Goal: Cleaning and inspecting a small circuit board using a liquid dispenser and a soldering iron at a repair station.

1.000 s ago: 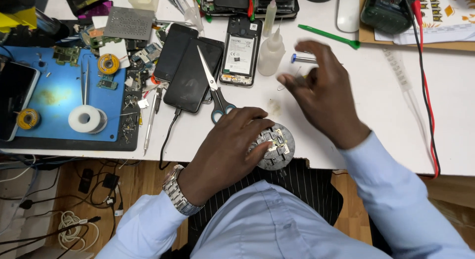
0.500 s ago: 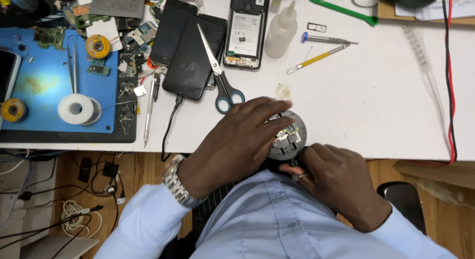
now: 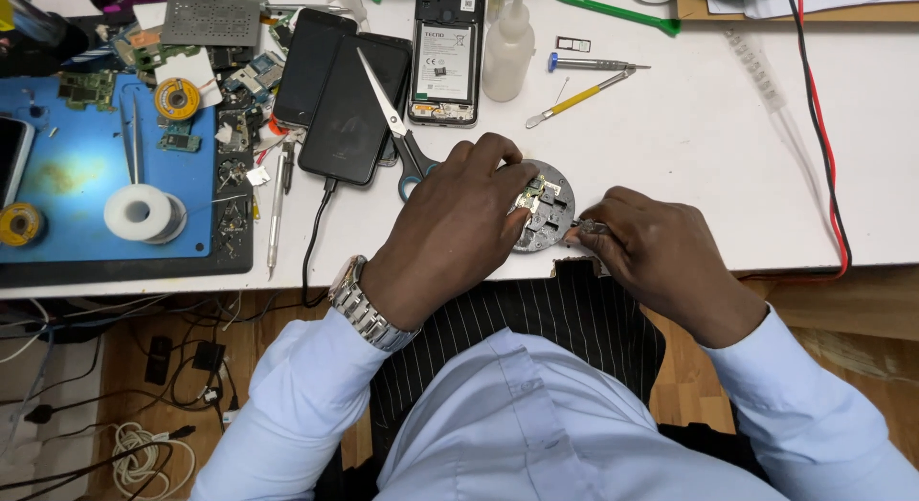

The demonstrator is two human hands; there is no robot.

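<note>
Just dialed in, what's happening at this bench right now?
A person sits at a cluttered white table doing small electronics work. The left hand steadies a round metal holder at the table's near edge, with a small circuit board clamped on it. The right hand pinches a small tool at the holder's right side. Scissors, two dark phones and an opened phone lie just behind.

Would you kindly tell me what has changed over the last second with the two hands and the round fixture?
The right hand came back from the far side of the table, near the small screwdriver, to the near edge and now pinches a small metal part at the rim of the round metal fixture. The left hand stayed on the fixture, steadying it. The scissors and phones lie as before.
</note>
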